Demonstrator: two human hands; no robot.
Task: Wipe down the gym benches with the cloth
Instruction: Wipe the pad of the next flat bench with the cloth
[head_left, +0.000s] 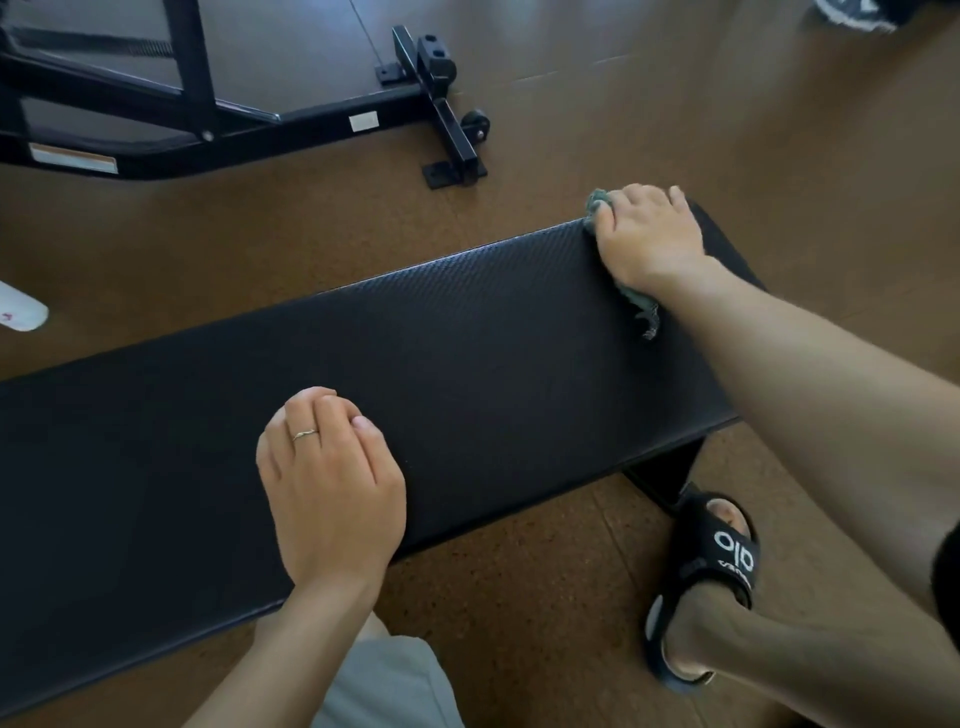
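A long black padded gym bench (467, 353) runs from the lower left to the upper right. My right hand (649, 234) lies on a grey-green cloth (641, 306) at the bench's far right end, near its back edge. The cloth pokes out past my fingers and trails below my wrist. My left hand (327, 478) rests on the near middle of the pad, fingers curled under, with a ring on one finger, holding nothing.
Black steel gym equipment frame (291, 109) with a small wheel stands on the brown floor behind the bench. My foot in a black sandal (711, 577) is planted by the bench's right leg. A white object (21, 312) lies at the left edge.
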